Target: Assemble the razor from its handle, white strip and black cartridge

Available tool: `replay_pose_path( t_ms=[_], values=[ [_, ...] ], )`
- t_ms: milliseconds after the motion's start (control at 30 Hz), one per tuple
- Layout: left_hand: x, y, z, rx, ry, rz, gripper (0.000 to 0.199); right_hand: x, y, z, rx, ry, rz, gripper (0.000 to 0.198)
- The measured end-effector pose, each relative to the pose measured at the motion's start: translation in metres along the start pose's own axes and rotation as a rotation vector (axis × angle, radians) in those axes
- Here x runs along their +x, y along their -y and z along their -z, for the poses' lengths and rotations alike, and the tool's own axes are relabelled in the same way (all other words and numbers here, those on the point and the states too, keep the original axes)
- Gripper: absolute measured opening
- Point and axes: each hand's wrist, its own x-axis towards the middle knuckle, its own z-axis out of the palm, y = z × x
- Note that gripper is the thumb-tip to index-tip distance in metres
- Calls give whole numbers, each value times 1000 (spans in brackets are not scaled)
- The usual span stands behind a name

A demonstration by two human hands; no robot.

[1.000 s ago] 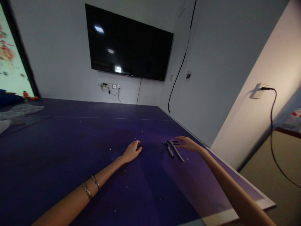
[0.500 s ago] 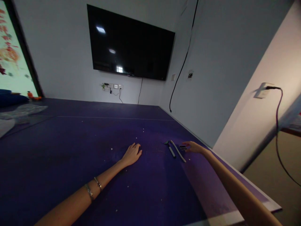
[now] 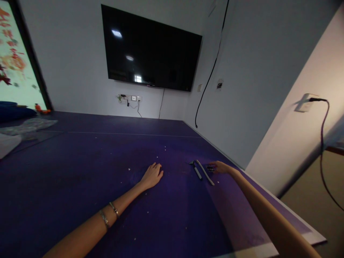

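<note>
My left hand (image 3: 152, 176) lies palm down on the dark purple tabletop (image 3: 113, 186), fingers loosely stretched and nothing in them. At the right, my right hand (image 3: 218, 167) has its fingertips around a small dark object (image 3: 210, 168) low over the surface; its kind is too small to make out. Just left of it lies a thin, slightly bent light-grey strip (image 3: 205, 173). Beside that strip is a slim tool with a grey and black handle (image 3: 198, 172), its head turned away from me, resembling a razor.
Small white scraps (image 3: 129, 169) dot the tabletop. Clear plastic wrapping (image 3: 32, 125) lies at the far left. Beyond the table hangs a television (image 3: 153, 50); a black cable (image 3: 206, 86) dangles by the right wall. The table's pale edge (image 3: 301, 224) runs along the right.
The fingers of my right hand have closed in on the small dark object, which now shows differently between them. My left hand stays put; the view has shifted slightly.
</note>
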Motion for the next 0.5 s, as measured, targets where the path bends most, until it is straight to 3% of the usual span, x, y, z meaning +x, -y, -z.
replay_pose_path(
  t_ms=[167, 367, 500],
  values=[
    [1, 1, -2, -25, -10, -4, 36, -1, 2, 3, 14, 69, -17, 59],
    [2, 0, 1, -95, -37, 19, 32, -3, 28, 12, -141, -86, -54, 55],
    [4, 1, 8, -219, -94, 72, 26, 7, 56, 11, -155, -126, 10, 52]
  ],
)
